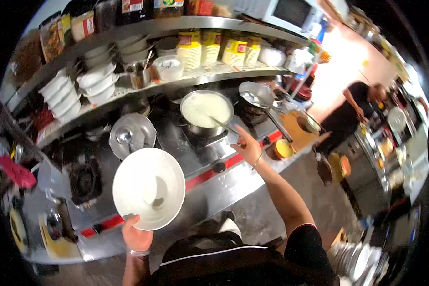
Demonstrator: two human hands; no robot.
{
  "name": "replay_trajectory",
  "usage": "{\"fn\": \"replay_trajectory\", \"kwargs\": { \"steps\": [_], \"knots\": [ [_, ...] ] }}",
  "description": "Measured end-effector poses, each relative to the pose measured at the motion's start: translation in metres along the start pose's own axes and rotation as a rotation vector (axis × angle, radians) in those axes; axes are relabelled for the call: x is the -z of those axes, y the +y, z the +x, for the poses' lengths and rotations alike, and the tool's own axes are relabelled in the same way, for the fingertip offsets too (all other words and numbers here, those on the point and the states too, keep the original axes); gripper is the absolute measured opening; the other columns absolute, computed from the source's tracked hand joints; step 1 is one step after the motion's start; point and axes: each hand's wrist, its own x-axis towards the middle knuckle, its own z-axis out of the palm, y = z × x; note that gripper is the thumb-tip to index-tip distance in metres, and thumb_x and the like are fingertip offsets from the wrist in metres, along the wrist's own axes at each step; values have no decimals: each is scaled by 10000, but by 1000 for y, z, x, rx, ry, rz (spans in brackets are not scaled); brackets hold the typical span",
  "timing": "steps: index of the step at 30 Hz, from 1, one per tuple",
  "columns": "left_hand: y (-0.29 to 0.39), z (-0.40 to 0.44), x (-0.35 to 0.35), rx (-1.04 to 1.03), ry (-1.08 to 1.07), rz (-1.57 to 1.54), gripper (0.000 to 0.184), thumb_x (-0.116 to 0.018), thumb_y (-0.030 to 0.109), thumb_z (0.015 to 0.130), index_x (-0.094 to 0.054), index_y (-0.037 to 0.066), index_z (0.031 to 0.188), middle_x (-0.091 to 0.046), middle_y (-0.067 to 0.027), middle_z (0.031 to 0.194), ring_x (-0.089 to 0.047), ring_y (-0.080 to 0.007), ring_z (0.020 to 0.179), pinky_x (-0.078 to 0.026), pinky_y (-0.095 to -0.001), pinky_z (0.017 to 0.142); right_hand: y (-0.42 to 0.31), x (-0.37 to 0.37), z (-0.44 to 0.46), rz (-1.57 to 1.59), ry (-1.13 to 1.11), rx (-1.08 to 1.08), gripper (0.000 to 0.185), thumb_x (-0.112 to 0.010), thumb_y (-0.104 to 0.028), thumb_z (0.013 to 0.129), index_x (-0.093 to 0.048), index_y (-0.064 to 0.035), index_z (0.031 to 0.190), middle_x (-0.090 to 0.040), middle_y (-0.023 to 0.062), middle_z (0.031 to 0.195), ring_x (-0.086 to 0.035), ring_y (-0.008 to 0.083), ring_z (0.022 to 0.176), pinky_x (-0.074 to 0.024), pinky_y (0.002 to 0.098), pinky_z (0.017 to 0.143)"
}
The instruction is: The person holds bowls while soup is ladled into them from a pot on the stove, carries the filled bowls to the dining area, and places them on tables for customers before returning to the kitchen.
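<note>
My left hand [137, 235] grips the near rim of a large white bowl [133, 176], thumb on the inside edge. The bowl tilts toward me above the stove front, and a shadow falls across its inside. My right hand [248, 148] is closed around the end of a ladle handle [222, 125]. The ladle's head is hidden in the pale, creamy liquid [202, 107] filling a steel pot [207, 129] on the stove. Left of the pot, a metal wok [145, 125] has another ladle [124, 135] resting in it.
A wok [257, 90] with a long handle stands right of the pot. Stacked white bowls [97, 82] and yellow-topped tubs [189, 50] line the shelf. A small container of yellow liquid [283, 149] sits at the counter edge. Another person [355, 112] works at the far right counter.
</note>
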Motion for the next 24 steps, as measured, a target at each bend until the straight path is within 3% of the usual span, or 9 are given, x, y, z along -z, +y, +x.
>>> {"fn": "replay_trajectory", "kwargs": {
  "steps": [1, 4, 6, 10, 11, 13, 15, 21, 24],
  "knots": [
    [-18, -2, 7, -42, 26, 41, 510, -530, 59, 735, -462, 27, 1239, -538, -124, 1201, -503, -278, 1138, -387, -439, 994, -8, 10, 16, -156, 3, 225, 459, -704, -118, 756, -574, -159, 1195, -571, 37, 725, -580, 142, 614, -480, 261, 531],
    [-63, -11, 0, -90, 142, 22, 477, -544, 79, 743, -474, 16, 1210, -543, -128, 1186, -519, -273, 1117, -410, -435, 972, 7, 24, 76, -396, -47, 826, 280, -686, -157, 769, -638, -136, 1044, -569, 52, 711, -585, 187, 611, -490, 284, 540],
    [-100, -30, 18, -226, 297, 587, 428, -578, 119, 749, -503, 5, 1154, -557, -126, 1158, -549, -255, 1058, -448, -412, 923, 19, 38, 116, -378, -186, 924, 154, -645, -138, 791, -644, -77, 932, -646, 87, 841, -631, 233, 707, -515, 315, 604],
    [-149, -43, -28, -282, 169, 33, 406, -581, 98, 747, -516, 15, 1140, -568, -102, 1128, -561, -241, 1021, -469, -377, 879, 21, 71, 175, -153, -264, 974, 208, -621, -130, 819, -628, -61, 1015, -655, 114, 870, -643, 255, 777, -524, 339, 667],
    [-153, -45, -46, -233, 331, -13, 405, -578, 91, 747, -516, 14, 1140, -569, -100, 1126, -562, -239, 1018, -469, -375, 876, 19, 78, 181, -134, -288, 981, 270, -629, -134, 815, -610, -83, 1080, -651, 114, 831, -634, 268, 732, -510, 341, 632],
    [-164, -41, -72, -193, 553, -93, 407, -568, 74, 746, -513, 9, 1144, -573, -101, 1109, -563, -242, 1009, -472, -372, 868, 9, 85, 192, -104, -364, 829, 293, -629, -150, 820, -595, -97, 1106, -650, 114, 811, -625, 273, 698, -496, 345, 609],
    [-169, -37, -77, -143, 521, -88, 424, -568, 71, 745, -499, 14, 1159, -561, -100, 1129, -555, -238, 1026, -466, -375, 878, 3, 83, 195, -92, -422, 607, 311, -619, -193, 834, -575, -117, 1132, -644, 114, 770, -610, 271, 649, -473, 350, 572],
    [-173, -21, -81, -131, 364, 165, 404, -589, 193, 770, -522, -2, 1117, -542, -133, 1123, -537, -280, 1061, -458, -444, 933, 39, 76, 201, -307, -374, 1155, 210, -556, -178, 869, -591, -56, 1036, -622, 113, 726, -612, 261, 634, -502, 355, 588],
    [-171, -14, -86, -68, 310, 82, 386, -579, 186, 795, -531, -4, 1128, -552, -145, 1138, -546, -287, 1056, -449, -449, 944, 29, 98, 183, -447, -539, 1107, 180, -545, -155, 859, -595, -52, 999, -658, 129, 909, -645, 264, 735, -526, 364, 625]
  ]
}}
